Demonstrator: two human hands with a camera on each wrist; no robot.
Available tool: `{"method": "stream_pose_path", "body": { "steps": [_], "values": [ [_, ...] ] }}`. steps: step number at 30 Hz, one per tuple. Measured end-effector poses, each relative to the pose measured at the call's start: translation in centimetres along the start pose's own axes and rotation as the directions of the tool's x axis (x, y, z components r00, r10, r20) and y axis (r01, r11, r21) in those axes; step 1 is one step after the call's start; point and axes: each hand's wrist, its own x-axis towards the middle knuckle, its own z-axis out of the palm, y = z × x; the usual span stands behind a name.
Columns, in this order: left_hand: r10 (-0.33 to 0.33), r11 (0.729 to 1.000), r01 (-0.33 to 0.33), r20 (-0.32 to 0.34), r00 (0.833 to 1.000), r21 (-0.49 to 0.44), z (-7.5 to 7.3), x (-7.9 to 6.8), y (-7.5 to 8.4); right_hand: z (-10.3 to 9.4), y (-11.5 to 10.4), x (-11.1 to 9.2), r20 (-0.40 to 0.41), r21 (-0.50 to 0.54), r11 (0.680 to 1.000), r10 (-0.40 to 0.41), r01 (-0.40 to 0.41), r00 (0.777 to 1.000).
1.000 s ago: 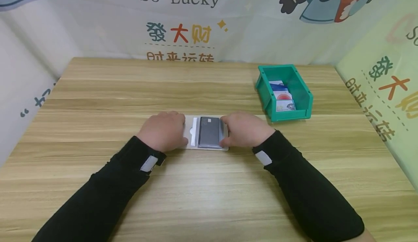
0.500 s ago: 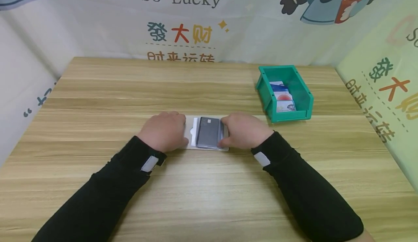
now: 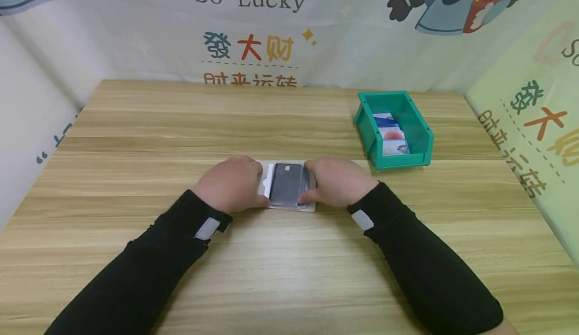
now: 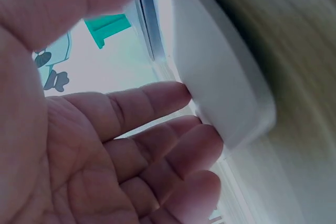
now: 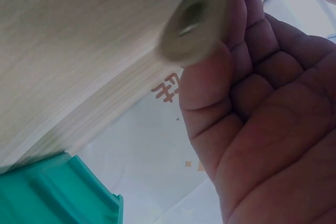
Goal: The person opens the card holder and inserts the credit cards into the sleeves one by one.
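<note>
An opened card holder (image 4: 226, 77) with a pale cover and clear sleeves lies in front of me, mid-table in the head view. A dark grey card (image 3: 287, 185) with a chip shows through its sleeves. My left hand (image 3: 231, 184) grips the holder's left side, thumb at the near edge and fingers at the far edge. On the right side, my right hand (image 3: 341, 180) holds the sleeves and cover, its thumb over the near corner. The right wrist view shows a rounded cover end with a metal snap (image 5: 192, 18) at the fingertips.
A green plastic bin (image 3: 402, 160) stands at the back right of the wooden table (image 3: 289, 269). Several printed cards (image 3: 394, 146) lie inside it. Printed cloth (image 3: 344, 48) hangs behind the table and along both sides.
My left hand has shifted slightly right along the card holder. The sleeves with the grey card have slid a little left, and my right thumb has followed. The bin stays put.
</note>
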Motion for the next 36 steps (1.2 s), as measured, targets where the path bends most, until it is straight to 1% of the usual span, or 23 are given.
{"method": "stream_pose_path", "body": {
  "steps": [4,8,12,15,19,23,27,31,36],
  "values": [
    [-0.004,0.999,0.005,0.011,1.0,-0.033,0.0,-0.1,-0.1,0.0,0.0,0.1,-0.013,0.035,0.999,0.013,-0.013,1.0],
    [-0.016,0.997,0.018,0.024,1.0,-0.077,-0.1,-0.1,-0.1,0.2,0.0,0.2,-0.05,0.034,0.999,-0.011,0.013,0.999],
    [-0.033,0.991,0.036,0.026,0.999,-0.131,-0.2,-0.1,0.0,0.5,-0.2,0.2,-0.094,0.012,0.998,-0.066,0.067,0.993],
    [-0.057,0.984,0.065,0.049,0.997,-0.167,-0.3,0.0,-0.2,0.5,-0.3,0.1,-0.11,0.019,0.993,-0.112,0.115,0.988],
    [-0.07,0.977,0.084,0.077,0.995,-0.195,-0.6,-0.1,-0.4,0.7,-0.5,0.2,-0.1,0.002,0.986,-0.165,0.166,0.981],
    [-0.07,0.976,0.084,0.075,0.995,-0.199,-0.8,-0.2,-0.5,0.9,-0.4,0.3,-0.094,-0.019,0.98,-0.197,0.196,0.976],
    [-0.077,0.977,0.088,0.066,0.995,-0.194,-0.8,-0.1,-0.6,0.9,-0.4,0.3,-0.082,-0.01,0.984,-0.181,0.18,0.98],
    [-0.083,0.981,0.093,0.062,0.995,-0.171,-0.8,-0.1,-0.7,0.8,-0.6,0.3,-0.054,-0.005,0.992,-0.13,0.13,0.99],
    [-0.123,0.975,0.136,0.079,0.989,-0.174,-0.9,-0.1,-0.7,0.5,-0.8,0.2,-0.009,-0.009,0.997,-0.072,0.072,0.997]
  ]
}}
